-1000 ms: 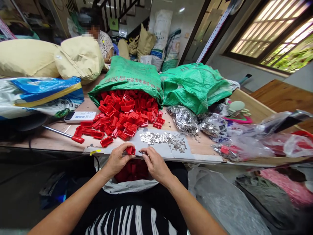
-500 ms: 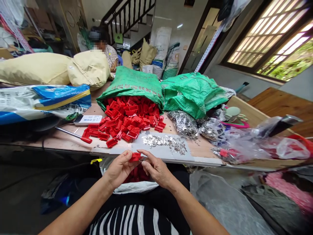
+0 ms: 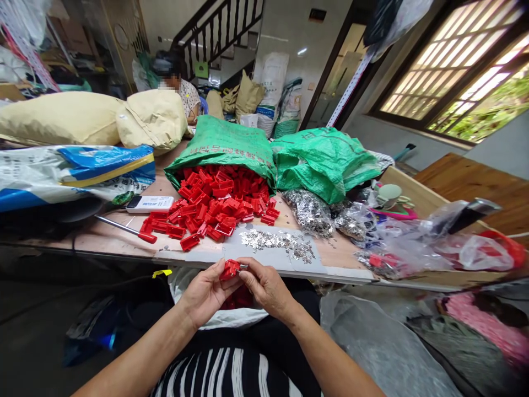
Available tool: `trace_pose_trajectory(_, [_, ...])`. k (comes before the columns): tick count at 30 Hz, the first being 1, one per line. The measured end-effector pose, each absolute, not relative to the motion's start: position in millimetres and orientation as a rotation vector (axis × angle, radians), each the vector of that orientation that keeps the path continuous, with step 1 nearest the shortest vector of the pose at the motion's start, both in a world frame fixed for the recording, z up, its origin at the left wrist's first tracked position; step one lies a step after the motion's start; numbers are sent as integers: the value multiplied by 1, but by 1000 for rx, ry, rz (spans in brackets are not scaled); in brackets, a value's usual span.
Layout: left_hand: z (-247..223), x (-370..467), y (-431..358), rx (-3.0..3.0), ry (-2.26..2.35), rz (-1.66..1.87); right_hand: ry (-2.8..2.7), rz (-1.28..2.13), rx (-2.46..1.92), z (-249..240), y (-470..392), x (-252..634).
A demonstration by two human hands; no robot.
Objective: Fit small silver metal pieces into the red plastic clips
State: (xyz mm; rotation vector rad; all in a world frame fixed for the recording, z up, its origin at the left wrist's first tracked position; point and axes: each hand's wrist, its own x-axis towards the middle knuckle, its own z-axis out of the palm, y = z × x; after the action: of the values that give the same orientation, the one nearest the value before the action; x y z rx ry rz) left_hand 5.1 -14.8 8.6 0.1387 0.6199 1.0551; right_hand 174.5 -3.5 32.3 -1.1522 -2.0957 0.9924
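Note:
Between my hands, just off the table's front edge, is a small red plastic part (image 3: 230, 269). My left hand (image 3: 206, 292) is closed on it from the left. At its right side, the fingers of my right hand (image 3: 264, 284) are pinched together on something small, too tiny to make out. Below them a white bag (image 3: 233, 318) with red parts lies open at my lap. On the table, a heap of red parts (image 3: 219, 204) spills from a green sack (image 3: 231, 140). Small silvery metal pieces (image 3: 276, 241) lie scattered on a grey sheet (image 3: 248, 256).
Clear bags of metal pieces (image 3: 309, 212) lie beside a second green sack (image 3: 326, 160). A red-handled tool (image 3: 146, 237) and a white box (image 3: 151, 204) are at the left. Beige sacks (image 3: 152, 118) stand behind, with a seated person (image 3: 188, 96) beyond.
The red part has turned and tilted between my hands. My left hand has shifted slightly right, its palm turned up more. The camera view has moved slightly.

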Motion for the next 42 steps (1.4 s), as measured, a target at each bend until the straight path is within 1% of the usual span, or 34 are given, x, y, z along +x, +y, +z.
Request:
trace_pose_trajectory(4, [1,4,-16,177,597,1048,-2031,1049,-1106,27,-2,174])
trace_pose_trajectory(9, [-15,2,-17,306,612,983,-1934,1136,-1121,7,3,175])
trace_pose_trajectory(15, [-35,-8,-10,1011,1058,1084,-1874,1226,-1201,-14,3,181])
trace_pose_trajectory(19, [-31,-30,-3,1393,1281,1111,-1883,1212,-1278,-20,1,189])
trace_pose_trajectory(22, [-23,-52,10,1750,1587,1350,-1927,1136,-1330,-20,-2,194])
trace_pose_trajectory(23, [-21,-59,15,1885,1672,1371,-1943,1104,-1344,-20,-3,195])
trace_pose_trajectory(25, [-20,-69,24,2085,1860,1303,-1968,1043,-1382,-18,-5,198])
trace_pose_trajectory(27, [-24,-76,31,2177,2041,1128,-1999,965,-1448,-15,-7,202])
trace_pose_trajectory(29, [-31,-81,36,2201,2158,948,-2034,833,-1515,-14,-8,207])
trace_pose_trajectory(31, [-40,-86,40,2220,2149,858,-2043,685,-1574,-13,-7,217])
trace_pose_trajectory(34, [-50,-93,43,2244,1999,915,-1981,500,-1664,-13,-1,239])
trace_pose_trajectory(37, [-49,-93,41,2153,1871,1039,-1870,318,-1792,-13,8,265])
trace_pose_trajectory(39, [-42,-86,37,1961,1769,1125,-1836,200,-1892,-13,14,278])
trace_pose_trajectory(42, [-25,-65,27,1403,1481,1188,-1853,98,-2017,-11,23,285])
